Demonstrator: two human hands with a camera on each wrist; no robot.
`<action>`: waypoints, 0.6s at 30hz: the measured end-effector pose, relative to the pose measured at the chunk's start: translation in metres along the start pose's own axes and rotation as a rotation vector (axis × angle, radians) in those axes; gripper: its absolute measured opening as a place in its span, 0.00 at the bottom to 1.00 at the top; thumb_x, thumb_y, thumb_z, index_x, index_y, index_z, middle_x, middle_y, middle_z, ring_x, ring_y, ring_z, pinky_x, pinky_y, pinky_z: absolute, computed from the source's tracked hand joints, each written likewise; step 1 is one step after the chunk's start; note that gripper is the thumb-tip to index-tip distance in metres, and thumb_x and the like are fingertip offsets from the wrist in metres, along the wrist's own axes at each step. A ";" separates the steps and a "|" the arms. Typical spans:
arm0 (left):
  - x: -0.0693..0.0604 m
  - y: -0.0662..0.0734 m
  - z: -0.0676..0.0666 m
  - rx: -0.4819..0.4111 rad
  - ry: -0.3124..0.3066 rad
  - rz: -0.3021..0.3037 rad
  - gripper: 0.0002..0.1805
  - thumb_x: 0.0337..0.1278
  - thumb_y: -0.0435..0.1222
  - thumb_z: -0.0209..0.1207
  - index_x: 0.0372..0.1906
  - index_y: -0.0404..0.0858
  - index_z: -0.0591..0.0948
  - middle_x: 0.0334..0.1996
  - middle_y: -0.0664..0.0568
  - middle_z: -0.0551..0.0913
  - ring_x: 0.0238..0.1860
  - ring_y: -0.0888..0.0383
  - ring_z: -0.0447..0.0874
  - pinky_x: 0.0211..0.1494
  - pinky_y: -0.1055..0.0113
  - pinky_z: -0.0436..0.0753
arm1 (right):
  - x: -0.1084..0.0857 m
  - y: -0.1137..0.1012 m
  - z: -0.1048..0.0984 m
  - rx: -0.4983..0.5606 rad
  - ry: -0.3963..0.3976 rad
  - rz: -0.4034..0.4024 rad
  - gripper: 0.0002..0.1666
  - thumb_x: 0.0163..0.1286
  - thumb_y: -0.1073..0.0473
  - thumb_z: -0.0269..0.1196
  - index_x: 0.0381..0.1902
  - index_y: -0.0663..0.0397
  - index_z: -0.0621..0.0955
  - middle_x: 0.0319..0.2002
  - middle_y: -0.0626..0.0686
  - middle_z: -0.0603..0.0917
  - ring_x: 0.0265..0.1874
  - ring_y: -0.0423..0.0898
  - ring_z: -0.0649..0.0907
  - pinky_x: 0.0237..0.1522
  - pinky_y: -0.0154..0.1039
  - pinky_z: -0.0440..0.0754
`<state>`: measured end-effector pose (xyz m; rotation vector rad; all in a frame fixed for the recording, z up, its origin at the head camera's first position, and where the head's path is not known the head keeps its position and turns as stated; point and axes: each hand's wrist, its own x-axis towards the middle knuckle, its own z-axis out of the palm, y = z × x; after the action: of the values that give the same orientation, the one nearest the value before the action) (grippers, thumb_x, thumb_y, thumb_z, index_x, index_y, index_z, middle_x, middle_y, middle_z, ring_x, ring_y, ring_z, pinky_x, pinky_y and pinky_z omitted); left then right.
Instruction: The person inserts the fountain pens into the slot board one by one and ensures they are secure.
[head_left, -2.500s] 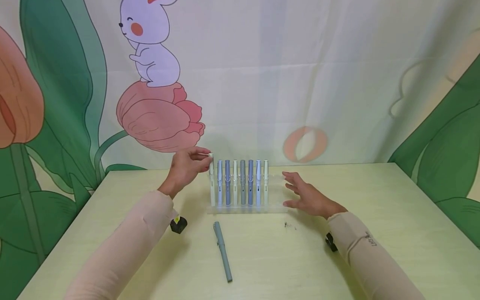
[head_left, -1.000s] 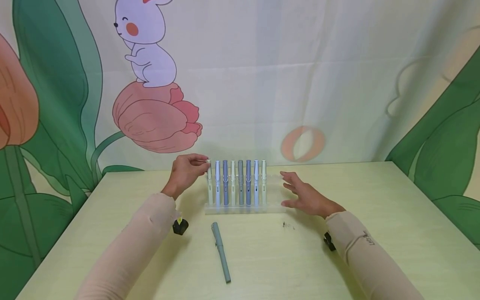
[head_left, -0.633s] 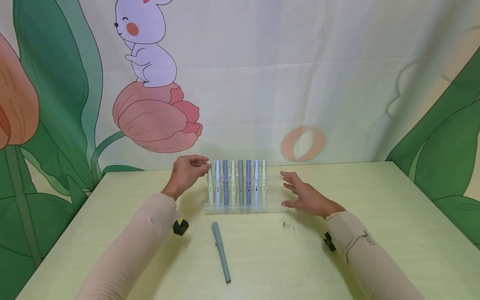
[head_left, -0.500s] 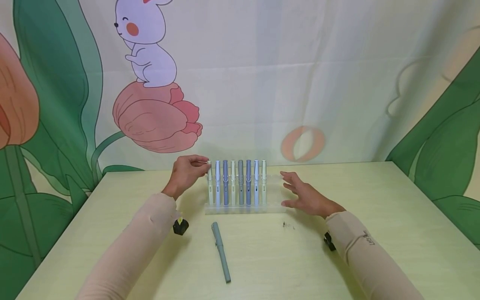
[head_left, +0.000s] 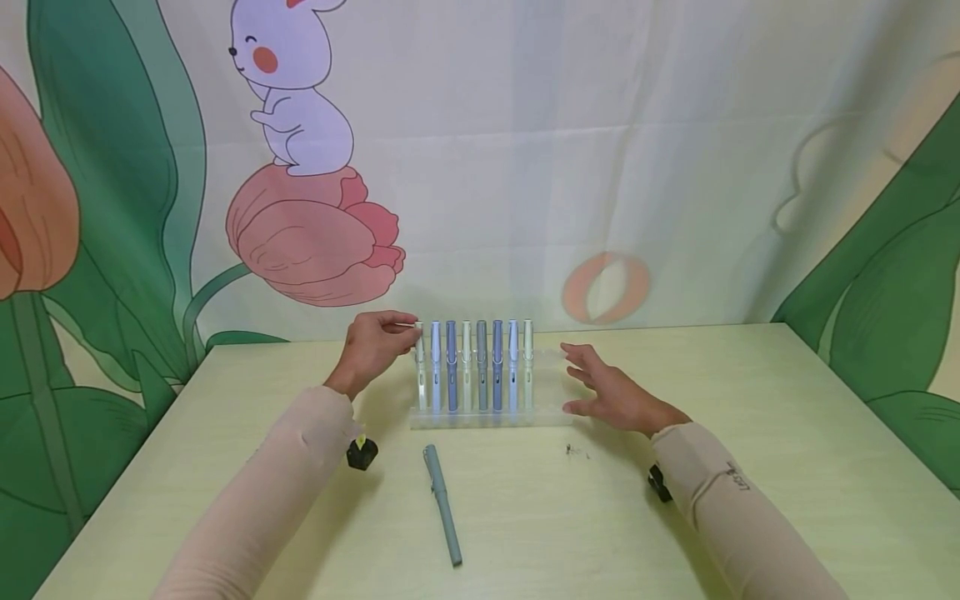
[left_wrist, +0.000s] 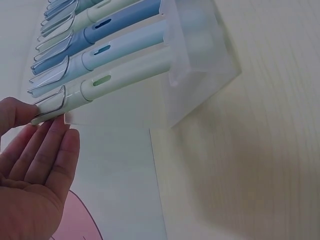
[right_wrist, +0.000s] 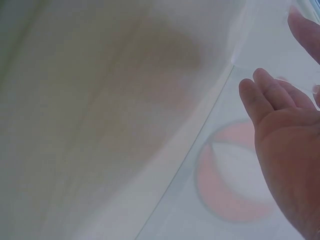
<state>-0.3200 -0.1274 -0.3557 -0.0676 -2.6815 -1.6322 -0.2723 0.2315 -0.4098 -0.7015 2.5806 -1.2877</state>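
A clear pen stand [head_left: 551, 387] holds a row of several upright capped fountain pens in pale green, light blue, darker blue and grey. At its left end, my left hand [head_left: 372, 346] pinches the cap top of a pale green fountain pen [head_left: 422, 383]. The left wrist view shows the thumb and fingertips on that pen's cap [left_wrist: 52, 102], its lower end in the stand's ledge. My right hand [head_left: 618, 392] is at the stand's right edge, fingers extended and thumb apart from them. In the right wrist view, exact contact is hard to tell.
A grey-green capped pen [head_left: 444, 508] lies on the pale wooden table [head_left: 525, 525] in front of the stand. Small dark marks [head_left: 576, 451] show on the tabletop near the right hand. A printed curtain [head_left: 480, 167] hangs behind the table.
Since the earliest frame, my left hand has lowered the pale green pen, bringing its top level with the others. My right hand has stayed at the stand's edge. The last second shows almost no movement.
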 end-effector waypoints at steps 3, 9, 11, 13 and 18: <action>0.000 0.000 0.000 0.009 0.006 0.001 0.17 0.67 0.37 0.62 0.58 0.37 0.82 0.51 0.43 0.85 0.50 0.46 0.86 0.55 0.57 0.83 | 0.000 0.000 0.000 -0.004 -0.001 -0.005 0.51 0.68 0.66 0.66 0.78 0.56 0.47 0.77 0.67 0.50 0.74 0.65 0.57 0.69 0.61 0.63; -0.001 -0.001 -0.001 0.010 0.001 0.006 0.19 0.65 0.37 0.61 0.59 0.37 0.81 0.51 0.42 0.85 0.52 0.44 0.85 0.56 0.55 0.83 | 0.000 -0.001 -0.001 -0.018 -0.003 -0.010 0.51 0.68 0.66 0.66 0.78 0.55 0.47 0.77 0.67 0.50 0.74 0.64 0.57 0.69 0.61 0.62; -0.001 -0.001 -0.002 0.021 0.002 0.004 0.20 0.65 0.37 0.61 0.60 0.37 0.81 0.52 0.43 0.85 0.52 0.44 0.85 0.56 0.55 0.83 | 0.000 -0.001 -0.001 -0.015 -0.004 -0.012 0.51 0.68 0.66 0.66 0.78 0.56 0.47 0.77 0.67 0.50 0.74 0.64 0.58 0.69 0.61 0.61; -0.002 -0.001 -0.003 0.035 0.005 0.010 0.21 0.65 0.38 0.61 0.61 0.37 0.80 0.52 0.43 0.85 0.52 0.44 0.85 0.56 0.55 0.83 | 0.000 -0.002 -0.001 -0.013 -0.005 -0.011 0.51 0.68 0.67 0.66 0.77 0.56 0.48 0.77 0.67 0.50 0.74 0.64 0.58 0.70 0.61 0.61; -0.005 -0.003 -0.009 0.061 0.013 0.034 0.22 0.65 0.39 0.62 0.62 0.37 0.80 0.52 0.43 0.85 0.53 0.44 0.85 0.55 0.55 0.83 | 0.000 -0.002 0.000 -0.006 -0.005 -0.001 0.51 0.68 0.67 0.66 0.77 0.55 0.48 0.77 0.67 0.50 0.74 0.64 0.57 0.70 0.61 0.60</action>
<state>-0.3150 -0.1368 -0.3545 -0.1016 -2.7033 -1.5346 -0.2717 0.2303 -0.4084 -0.7061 2.5821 -1.2776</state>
